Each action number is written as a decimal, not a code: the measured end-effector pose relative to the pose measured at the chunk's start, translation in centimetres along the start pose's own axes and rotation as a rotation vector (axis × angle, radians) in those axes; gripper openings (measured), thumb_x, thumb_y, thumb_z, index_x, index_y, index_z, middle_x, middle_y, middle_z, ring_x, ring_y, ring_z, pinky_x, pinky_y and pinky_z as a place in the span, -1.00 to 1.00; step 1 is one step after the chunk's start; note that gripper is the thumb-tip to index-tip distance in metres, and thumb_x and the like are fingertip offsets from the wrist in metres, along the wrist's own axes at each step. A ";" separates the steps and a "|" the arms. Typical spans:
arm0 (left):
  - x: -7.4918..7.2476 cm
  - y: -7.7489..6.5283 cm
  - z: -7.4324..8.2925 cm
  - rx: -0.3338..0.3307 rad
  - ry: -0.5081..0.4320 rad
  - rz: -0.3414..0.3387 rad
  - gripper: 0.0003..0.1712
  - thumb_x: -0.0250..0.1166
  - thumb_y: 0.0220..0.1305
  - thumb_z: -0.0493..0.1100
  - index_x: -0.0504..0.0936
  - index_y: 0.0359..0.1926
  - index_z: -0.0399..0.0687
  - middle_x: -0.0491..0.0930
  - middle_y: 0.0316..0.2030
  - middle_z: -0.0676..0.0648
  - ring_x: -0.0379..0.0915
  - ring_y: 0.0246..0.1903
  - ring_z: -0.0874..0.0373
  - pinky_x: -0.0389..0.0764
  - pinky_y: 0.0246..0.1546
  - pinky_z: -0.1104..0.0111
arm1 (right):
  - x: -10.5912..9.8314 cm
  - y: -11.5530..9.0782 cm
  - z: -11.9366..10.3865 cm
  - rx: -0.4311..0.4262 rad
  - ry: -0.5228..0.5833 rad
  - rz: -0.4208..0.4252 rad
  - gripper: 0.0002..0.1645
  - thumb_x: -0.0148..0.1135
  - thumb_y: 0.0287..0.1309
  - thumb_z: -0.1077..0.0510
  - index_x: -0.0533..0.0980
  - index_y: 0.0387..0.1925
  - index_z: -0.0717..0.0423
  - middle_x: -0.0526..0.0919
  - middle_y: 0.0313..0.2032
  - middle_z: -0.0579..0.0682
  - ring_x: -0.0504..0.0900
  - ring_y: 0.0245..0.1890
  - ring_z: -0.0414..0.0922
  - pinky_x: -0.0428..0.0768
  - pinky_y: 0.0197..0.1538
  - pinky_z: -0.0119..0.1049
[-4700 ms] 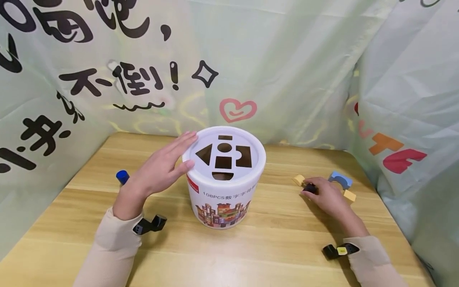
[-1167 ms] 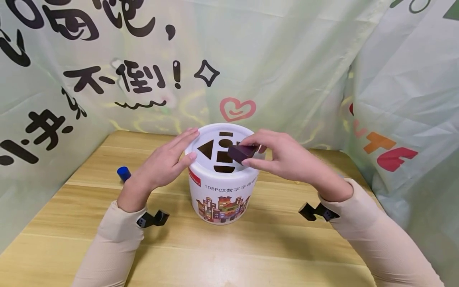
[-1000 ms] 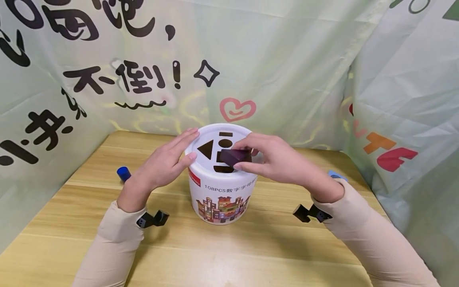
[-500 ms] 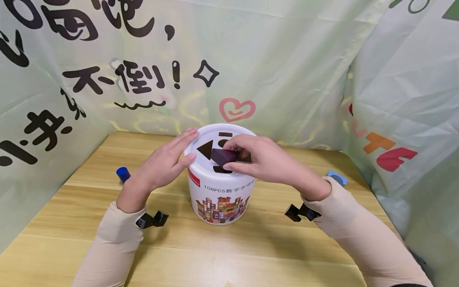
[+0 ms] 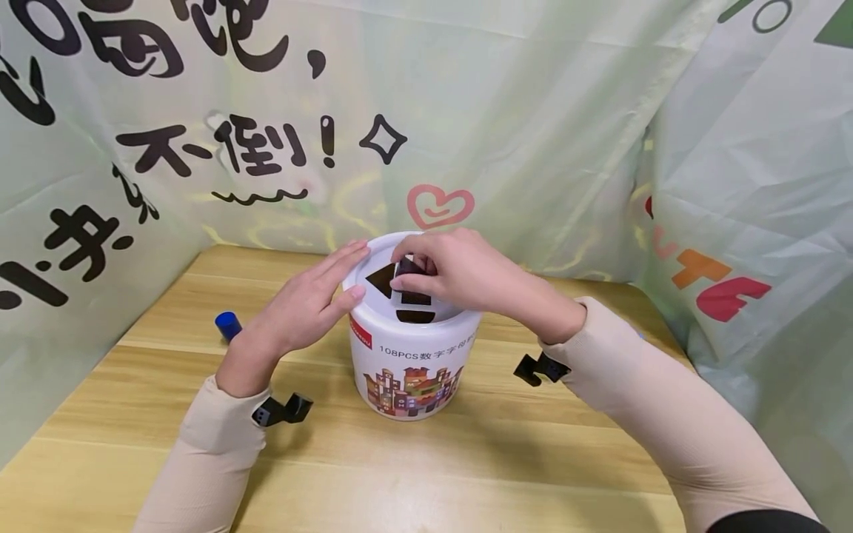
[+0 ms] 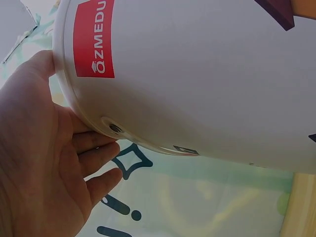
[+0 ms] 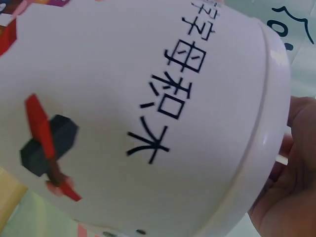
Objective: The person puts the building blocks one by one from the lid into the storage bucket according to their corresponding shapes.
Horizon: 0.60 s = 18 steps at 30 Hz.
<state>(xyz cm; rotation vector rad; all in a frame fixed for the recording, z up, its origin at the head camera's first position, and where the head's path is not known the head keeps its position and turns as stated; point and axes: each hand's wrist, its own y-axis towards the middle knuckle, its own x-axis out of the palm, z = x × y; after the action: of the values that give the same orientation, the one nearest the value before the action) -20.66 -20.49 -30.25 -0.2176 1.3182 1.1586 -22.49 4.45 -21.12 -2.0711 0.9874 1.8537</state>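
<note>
A: Which step in hand?
B: Positioning, by the look of it — matching a dark block (image 5: 407, 268) to a hole in the lid (image 5: 377, 305) of the white bucket (image 5: 409, 363).
A: Whereabouts of the block?
B: Over the lid or partly into a hole (impossible to tell which, behind the right hand (image 5: 463, 268)), near the triangular hole (image 5: 383, 280) and the square hole (image 5: 416, 299).
A: Fingers?
B: On the right hand, curled, pinching the block between thumb and forefinger. On the left hand (image 5: 303, 302), mostly straight, laid against the lid's rim, gripping nothing.
A: Next move?
B: Probably calls for turning the block until lined up with a fitting hole, then loosening the pinch — and for a steady bucket meanwhile.
</note>
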 end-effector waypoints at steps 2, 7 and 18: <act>0.0 0.0 0.0 -0.002 -0.001 0.000 -0.32 -0.13 0.52 0.17 0.15 0.50 -0.04 0.08 0.49 -0.03 -0.06 0.46 0.06 0.16 0.35 -0.03 | -0.1 0.7 -0.2 0.050 -0.011 -0.019 -0.62 0.34 0.21 -0.09 0.61 -0.04 0.03 0.50 -0.53 -0.13 0.45 -0.52 -0.19 0.42 -0.42 -0.29; -0.1 0.0 0.0 -0.008 -0.004 -0.005 -0.32 -0.13 0.53 0.16 0.15 0.50 -0.05 0.08 0.49 -0.04 -0.06 0.46 0.06 0.17 0.35 -0.03 | -0.1 2.1 -0.6 0.131 -0.009 -0.092 -0.60 0.31 0.23 -0.06 0.59 0.02 0.04 0.61 -0.44 -0.12 0.53 -0.45 -0.18 0.48 -0.36 -0.30; -0.1 0.0 0.0 -0.019 -0.012 -0.012 -0.30 -0.13 0.52 0.19 0.15 0.50 -0.05 0.06 0.49 0.00 -0.06 0.46 0.08 0.16 0.36 -0.02 | 0.9 3.4 -1.2 0.286 -0.036 -0.095 -0.59 0.28 0.21 -0.21 0.63 -0.14 0.00 0.66 -0.44 -0.15 0.58 -0.44 -0.18 0.49 -0.40 -0.31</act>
<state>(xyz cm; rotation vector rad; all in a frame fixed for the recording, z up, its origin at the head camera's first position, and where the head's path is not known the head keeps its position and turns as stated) -20.66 -20.53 -30.14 -0.2320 1.2942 1.1616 -23.51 0.91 -20.77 -1.8761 1.0558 1.5924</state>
